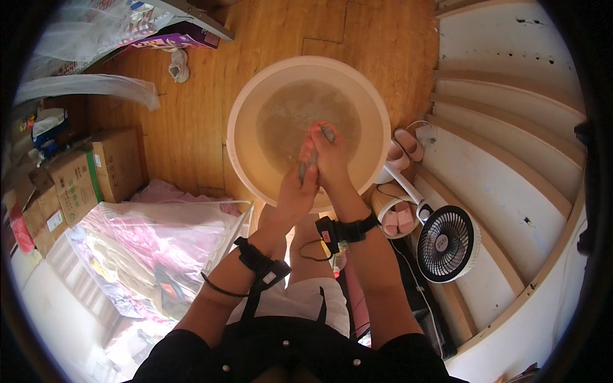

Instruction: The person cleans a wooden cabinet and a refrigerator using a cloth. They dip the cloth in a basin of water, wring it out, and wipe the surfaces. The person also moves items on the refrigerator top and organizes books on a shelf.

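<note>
A wide pale pink basin (240,143) stands on the wooden floor in front of me, with cloudy greyish water (281,121) in its bottom. Over its near half, my left hand (299,185) and my right hand (332,156) are pressed together, the right one a little farther out. Both are closed on a small crumpled grey cloth (327,133). It shows above the right fingers and again between the two hands. Its exact kind is hidden by the fingers.
Right of the basin stand pink slippers (399,220) and a black-and-white fan (447,244) beside stair-like white boards (485,153). Cardboard boxes (76,185) and a net-covered bed (159,236) lie left. A white shoe (179,66) sits at the far left.
</note>
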